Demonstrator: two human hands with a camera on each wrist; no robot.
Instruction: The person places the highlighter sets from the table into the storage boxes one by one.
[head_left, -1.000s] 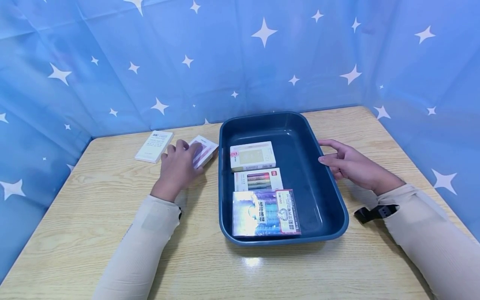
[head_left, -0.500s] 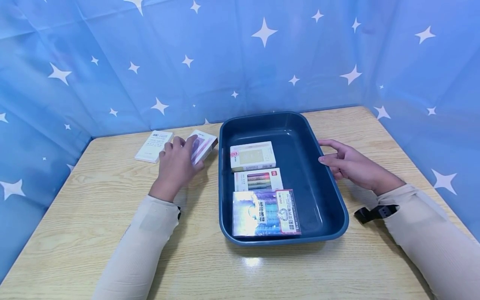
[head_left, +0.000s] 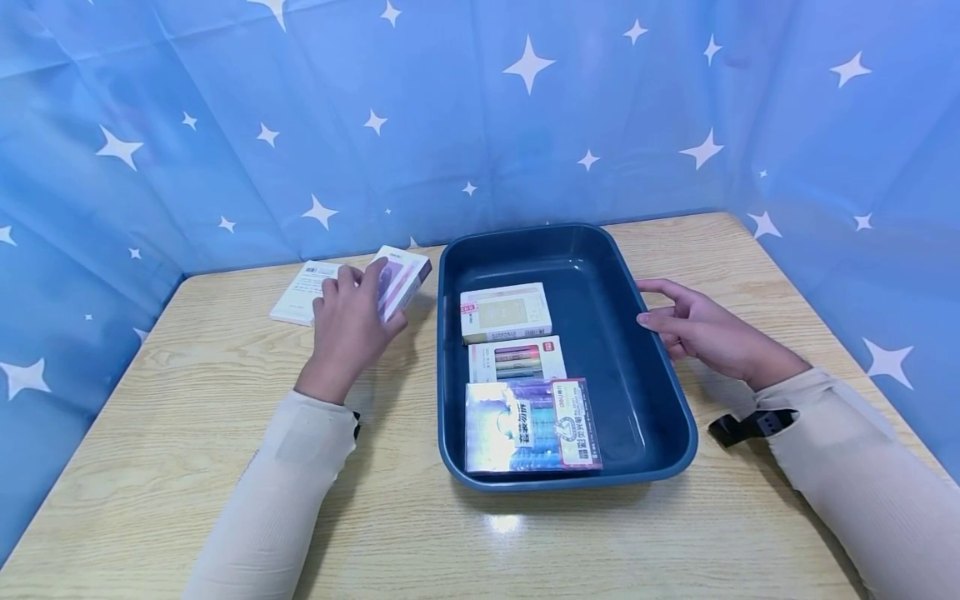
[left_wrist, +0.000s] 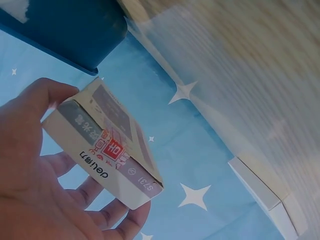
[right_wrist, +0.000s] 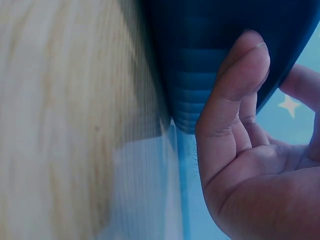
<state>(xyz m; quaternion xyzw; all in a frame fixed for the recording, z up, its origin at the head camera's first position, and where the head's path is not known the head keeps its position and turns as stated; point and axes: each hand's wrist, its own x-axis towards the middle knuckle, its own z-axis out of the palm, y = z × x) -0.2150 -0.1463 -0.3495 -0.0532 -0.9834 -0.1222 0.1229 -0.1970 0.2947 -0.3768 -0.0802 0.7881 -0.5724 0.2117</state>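
Note:
In the head view, my left hand (head_left: 351, 321) holds a small white and purple cardboard box (head_left: 402, 280), tilted above the table left of a dark blue plastic bin (head_left: 678, 433). The left wrist view shows the thumb and fingers around this box (left_wrist: 105, 145), with "deli" and "S731" printed on its side. My right hand (head_left: 708, 329) grips the bin's right rim, its thumb over the edge and other fingers against the outer wall (right_wrist: 195, 75). Inside the bin lie a white box (head_left: 504, 312), a windowed box of coloured pens (head_left: 517, 360) and a shiny clear-fronted pen pack (head_left: 525, 425).
Another white box (head_left: 296, 296) lies flat on the table near its back edge, partly behind the left hand. The wooden table (head_left: 187, 433) ends at a blue star-patterned curtain (head_left: 420, 108) at the back and sides. A black strap (head_left: 752, 427) is on the right wrist.
My left hand has lifted the white and purple box a little, up and to the left, and tilted it. The right hand and the bin have stayed still.

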